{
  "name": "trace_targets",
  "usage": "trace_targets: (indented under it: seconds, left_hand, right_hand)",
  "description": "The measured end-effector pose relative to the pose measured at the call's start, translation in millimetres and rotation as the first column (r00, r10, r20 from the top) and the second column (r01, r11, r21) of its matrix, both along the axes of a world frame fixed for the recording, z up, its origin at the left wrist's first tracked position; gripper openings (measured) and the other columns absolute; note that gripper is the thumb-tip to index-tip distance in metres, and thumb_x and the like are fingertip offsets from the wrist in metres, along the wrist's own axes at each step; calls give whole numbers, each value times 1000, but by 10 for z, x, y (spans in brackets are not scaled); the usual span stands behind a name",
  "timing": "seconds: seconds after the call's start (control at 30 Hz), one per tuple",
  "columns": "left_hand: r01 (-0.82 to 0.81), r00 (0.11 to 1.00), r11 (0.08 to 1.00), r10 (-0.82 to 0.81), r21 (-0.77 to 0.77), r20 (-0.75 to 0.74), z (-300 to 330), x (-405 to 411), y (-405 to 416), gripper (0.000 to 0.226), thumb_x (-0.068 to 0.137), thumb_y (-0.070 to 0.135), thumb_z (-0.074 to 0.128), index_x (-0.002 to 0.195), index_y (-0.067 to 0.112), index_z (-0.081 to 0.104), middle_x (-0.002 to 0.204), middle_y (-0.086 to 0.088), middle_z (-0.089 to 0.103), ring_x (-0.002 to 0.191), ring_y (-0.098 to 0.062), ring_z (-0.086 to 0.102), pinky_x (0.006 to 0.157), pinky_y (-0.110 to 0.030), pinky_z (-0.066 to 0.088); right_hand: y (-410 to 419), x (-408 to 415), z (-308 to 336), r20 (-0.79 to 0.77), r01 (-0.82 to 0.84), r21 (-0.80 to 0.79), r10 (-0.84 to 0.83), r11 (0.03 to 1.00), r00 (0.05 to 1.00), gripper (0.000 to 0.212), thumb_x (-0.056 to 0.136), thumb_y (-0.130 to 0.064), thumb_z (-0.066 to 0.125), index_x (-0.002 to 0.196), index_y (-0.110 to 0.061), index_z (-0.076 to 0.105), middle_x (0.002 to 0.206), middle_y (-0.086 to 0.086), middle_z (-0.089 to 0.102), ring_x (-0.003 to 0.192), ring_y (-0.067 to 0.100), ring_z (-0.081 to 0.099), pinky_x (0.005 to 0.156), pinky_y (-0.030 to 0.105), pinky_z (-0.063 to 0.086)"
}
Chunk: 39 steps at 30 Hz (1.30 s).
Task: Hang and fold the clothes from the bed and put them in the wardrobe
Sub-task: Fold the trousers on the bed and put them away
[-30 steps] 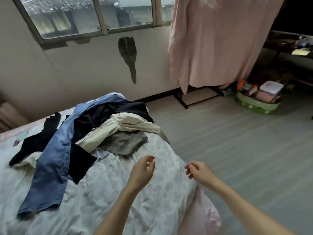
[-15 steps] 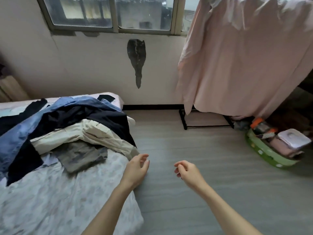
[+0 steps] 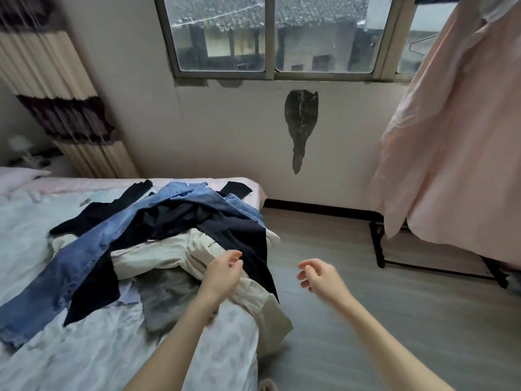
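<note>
Head view: empty hands [image 3: 222,273] above clothes [image 3: 158,235]

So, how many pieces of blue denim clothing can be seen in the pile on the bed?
1 for certain: the blue jeans lie draped across the pile from its far top down to the near left of the bed. More denim may be hidden under the dark clothes.

Blue denim jeans [image 3: 84,263] are lying matt and coarse among dark cloth [image 3: 234,230] and cream woven trousers [image 3: 158,255] on a soft printed cotton bedsheet [image 3: 84,359]. The floor [image 3: 394,320] is showing smooth grey wood-look planks; the wall [image 3: 225,131] is showing flaked paint.
</note>
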<state>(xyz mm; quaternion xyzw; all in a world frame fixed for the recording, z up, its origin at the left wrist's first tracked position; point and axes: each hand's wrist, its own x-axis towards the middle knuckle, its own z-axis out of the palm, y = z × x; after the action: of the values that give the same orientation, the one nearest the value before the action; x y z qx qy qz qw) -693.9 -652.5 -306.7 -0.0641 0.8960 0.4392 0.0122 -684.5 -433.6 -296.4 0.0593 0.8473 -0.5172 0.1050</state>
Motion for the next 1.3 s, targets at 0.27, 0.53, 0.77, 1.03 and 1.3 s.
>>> trace_targets:
  seconds: [0.27, 0.53, 0.77, 1.03, 1.3]
  left_hand:
    - [-177, 984, 984, 177, -6, -20, 68, -1806, -769, 30, 95, 16, 49, 123, 12, 59, 122, -5, 61, 110, -18, 57, 93, -22, 39]
    - [-330, 938, 937, 339, -112, 74, -246, -2985, -1736, 29, 94, 15, 50, 121, 11, 60, 121, -7, 60, 111, -21, 57, 96, -28, 41]
    - [-345, 900, 893, 402, -290, 168, -792, -4294, -2356, 32, 96, 22, 45, 127, 14, 54, 131, -5, 50, 120, -22, 48, 100, -33, 38]
    - [-139, 875, 814, 368, -565, 314, -2023, -5996, -2868, 43, 97, 24, 40, 140, 21, 38, 145, 0, 32, 135, -21, 27, 105, -38, 31]
    - [189, 867, 607, 266, -772, 421, -2846, -6816, -3268, 51, 83, 26, 69, 131, 23, 53, 143, -16, 44, 133, -42, 36, 106, -57, 29]
  right_hand:
    - [-958, -2142, 86, -3, -210, 51, 211, 976, 978, 27, 92, -7, 36, 89, -21, 59, 80, -2, 65, 70, 15, 60, 69, 25, 45]
    - [-1858, -3790, -191, 20, -385, 63, 384, 921, 923, 26, 91, -4, 35, 93, -17, 58, 85, 0, 64, 71, 11, 57, 71, 23, 47]
    - [-2635, -5502, -838, 82, -489, 69, 484, 869, 871, 28, 90, -4, 35, 98, -20, 57, 85, 2, 64, 79, 21, 60, 78, 37, 53]
    - [-3331, -7083, -2075, 234, -543, 83, 513, 836, 826, 34, 96, -13, 34, 126, -18, 48, 113, 4, 63, 86, 13, 56, 64, 15, 41]
    - [-3645, -7683, -2963, 368, -494, -11, 463, 869, 806, 40, 96, -14, 36, 135, -21, 40, 122, -2, 53, 83, 3, 55, 61, 11, 40]
